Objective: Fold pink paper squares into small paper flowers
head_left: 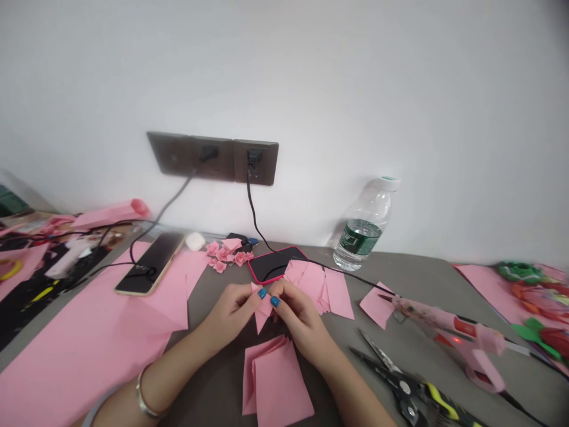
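Between my two hands is a small folded piece of pink paper [263,314], its pointed end hanging downward. My left hand [237,308] pinches its left side with thumb and fingers. From the right, my right hand [296,314] grips the same piece, thumb pressed near the other thumb. Just below the hands lies a stack of folded pink paper squares [282,382]. Loose pink squares [331,290] are spread beyond my right hand. Several small pink paper roses [224,255] sit in a cluster past my left hand. Fingertips behind the piece are partly hidden.
A phone [153,264] rests on large pink sheets [115,350] at left; a red-edged phone [275,264] lies ahead. On the right are open scissors [400,382], a pink glue gun [457,338] with a red light, and a water bottle [367,225]. Black cables [253,207] run from wall sockets [213,157].
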